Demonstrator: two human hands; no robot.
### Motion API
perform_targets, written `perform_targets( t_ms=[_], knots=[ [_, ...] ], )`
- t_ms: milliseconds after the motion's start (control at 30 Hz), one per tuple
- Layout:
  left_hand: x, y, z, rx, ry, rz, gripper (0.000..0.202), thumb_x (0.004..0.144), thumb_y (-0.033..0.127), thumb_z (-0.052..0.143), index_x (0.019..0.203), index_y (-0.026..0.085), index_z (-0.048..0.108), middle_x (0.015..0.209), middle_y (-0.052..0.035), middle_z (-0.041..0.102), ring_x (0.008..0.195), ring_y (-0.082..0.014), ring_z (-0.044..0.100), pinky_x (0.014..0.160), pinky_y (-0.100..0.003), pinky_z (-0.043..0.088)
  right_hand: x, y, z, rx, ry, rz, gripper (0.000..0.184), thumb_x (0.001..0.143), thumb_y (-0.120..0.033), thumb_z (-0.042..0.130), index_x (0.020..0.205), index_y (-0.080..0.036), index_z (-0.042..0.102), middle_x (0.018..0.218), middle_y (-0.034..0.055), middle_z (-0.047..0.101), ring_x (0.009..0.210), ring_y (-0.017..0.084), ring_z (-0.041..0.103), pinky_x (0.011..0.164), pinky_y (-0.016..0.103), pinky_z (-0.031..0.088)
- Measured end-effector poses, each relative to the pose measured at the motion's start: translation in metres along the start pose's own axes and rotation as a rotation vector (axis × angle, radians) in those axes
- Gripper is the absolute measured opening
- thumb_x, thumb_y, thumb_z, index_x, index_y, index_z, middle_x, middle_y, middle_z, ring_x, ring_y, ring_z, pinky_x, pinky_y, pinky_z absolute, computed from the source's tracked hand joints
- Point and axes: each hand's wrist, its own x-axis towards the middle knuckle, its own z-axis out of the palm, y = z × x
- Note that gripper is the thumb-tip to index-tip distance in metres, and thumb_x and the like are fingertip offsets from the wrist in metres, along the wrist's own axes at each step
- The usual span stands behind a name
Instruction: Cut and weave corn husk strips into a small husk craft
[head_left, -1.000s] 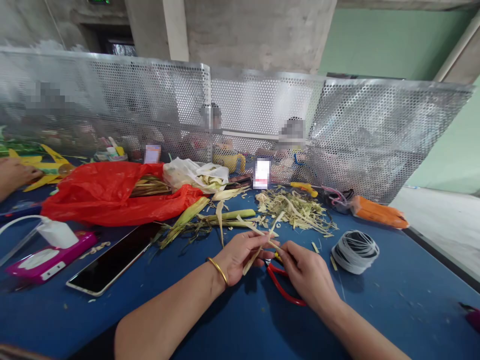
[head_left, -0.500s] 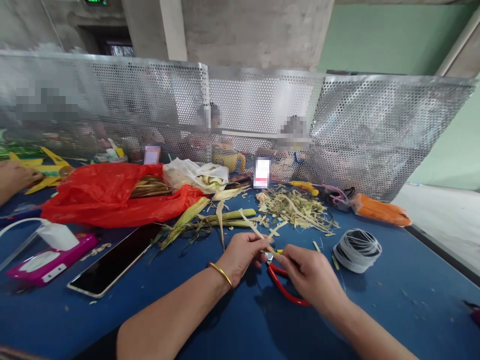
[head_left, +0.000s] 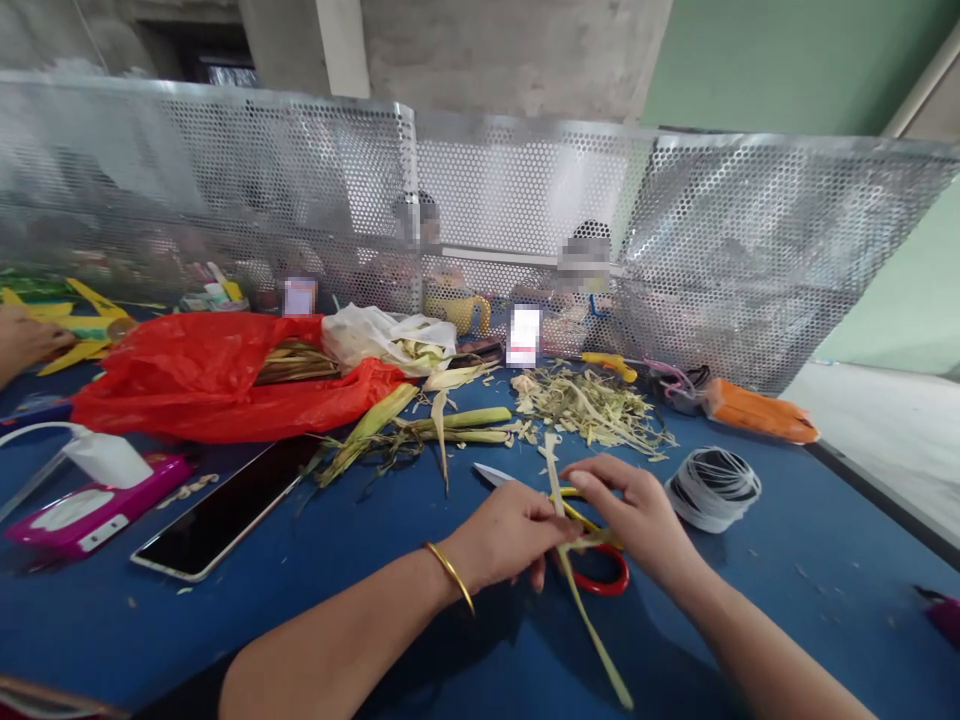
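My left hand (head_left: 517, 530) is closed, pinching a long pale leaf strip (head_left: 592, 630) that runs from above my fingers down toward the near table edge. My right hand (head_left: 637, 510) is curled on the red-and-yellow handles of a pair of scissors (head_left: 600, 580) lying low over the blue table (head_left: 420, 620). The scissors' blade (head_left: 491, 474) points left, just past my left hand. A gold bangle (head_left: 452, 575) sits on my left wrist.
Green husks and stalks (head_left: 420, 425) and a pile of trimmings (head_left: 592, 405) lie just beyond my hands. A coil of white band (head_left: 712, 485) sits right; a phone (head_left: 217, 510), pink wipes pack (head_left: 90, 505) and red bag (head_left: 202, 380) lie left. Another person's hand (head_left: 22, 340) rests far left. A perforated metal screen (head_left: 750, 260) walls the back.
The strip, held up between both hands before, now hangs down toward me. My right hand has moved onto the scissors, which have shifted so the blade sticks out to the left.
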Motion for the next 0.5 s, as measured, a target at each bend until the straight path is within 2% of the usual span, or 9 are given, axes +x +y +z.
perform_targets(
  t_ms=[100,133,200,267,333,433,500],
  knots=[
    [-0.001,-0.004,0.006,0.046,-0.101,-0.013,0.032,0.077,0.041,0.06,0.058,0.016,0.063,0.037,0.0044,0.048,0.03,-0.0076,0.042,0.035,-0.019,0.028,-0.001,-0.001,0.009,0.214,-0.148,0.092,0.034,0.08,-0.049,0.06,0.072,-0.016,0.063,0.064,-0.0003,0.058,0.06,0.014,0.051,0.057,0.025,0.039],
    [-0.001,-0.004,0.007,0.057,-0.107,-0.021,0.03,0.077,0.038,0.059,0.058,0.016,0.063,0.037,0.0046,0.048,0.03,-0.0077,0.042,0.036,-0.018,0.029,-0.001,-0.003,0.011,0.274,-0.136,0.108,0.034,0.079,-0.048,0.061,0.069,-0.016,0.06,0.06,-0.0019,0.054,0.057,0.012,0.048,0.054,0.024,0.038],
    [0.001,-0.005,0.008,0.071,-0.078,-0.046,0.027,0.076,0.033,0.058,0.056,0.016,0.063,0.037,0.0042,0.047,0.03,-0.0079,0.042,0.035,-0.018,0.029,-0.003,-0.005,0.011,0.303,-0.02,0.09,0.033,0.079,-0.046,0.062,0.066,-0.017,0.056,0.057,-0.0037,0.048,0.054,0.01,0.043,0.051,0.022,0.036],
    [0.004,-0.005,0.006,0.03,-0.01,-0.078,0.026,0.075,0.032,0.058,0.056,0.015,0.062,0.038,0.003,0.049,0.032,-0.0089,0.045,0.034,-0.018,0.03,-0.005,-0.007,0.008,0.223,0.122,0.02,0.03,0.082,-0.043,0.059,0.067,-0.018,0.055,0.057,-0.0039,0.047,0.054,0.011,0.044,0.051,0.022,0.037],
    [0.008,-0.005,0.004,-0.077,0.075,-0.101,0.024,0.075,0.032,0.058,0.059,0.015,0.064,0.045,0.0007,0.056,0.035,-0.0095,0.049,0.034,-0.018,0.032,-0.008,-0.008,0.005,0.081,0.208,-0.066,0.023,0.086,-0.039,0.057,0.074,-0.019,0.057,0.061,-0.0026,0.052,0.058,0.012,0.049,0.055,0.023,0.04],
    [0.012,-0.004,0.001,-0.263,0.178,-0.109,0.026,0.077,0.034,0.058,0.063,0.013,0.064,0.057,-0.0036,0.064,0.038,-0.0091,0.051,0.036,-0.019,0.035,-0.014,-0.007,0.004,-0.229,0.273,-0.258,0.013,0.088,-0.03,0.055,0.082,-0.02,0.06,0.072,0.0002,0.064,0.066,0.014,0.058,0.063,0.024,0.043],
    [0.012,-0.003,0.0,-0.381,0.184,-0.119,0.026,0.078,0.035,0.059,0.065,0.013,0.063,0.06,-0.004,0.066,0.041,-0.0091,0.054,0.038,-0.019,0.038,-0.016,-0.008,0.007,-0.42,0.296,-0.413,0.01,0.089,-0.025,0.055,0.083,-0.02,0.061,0.075,0.0007,0.068,0.068,0.015,0.061,0.066,0.026,0.042]
  ],
)
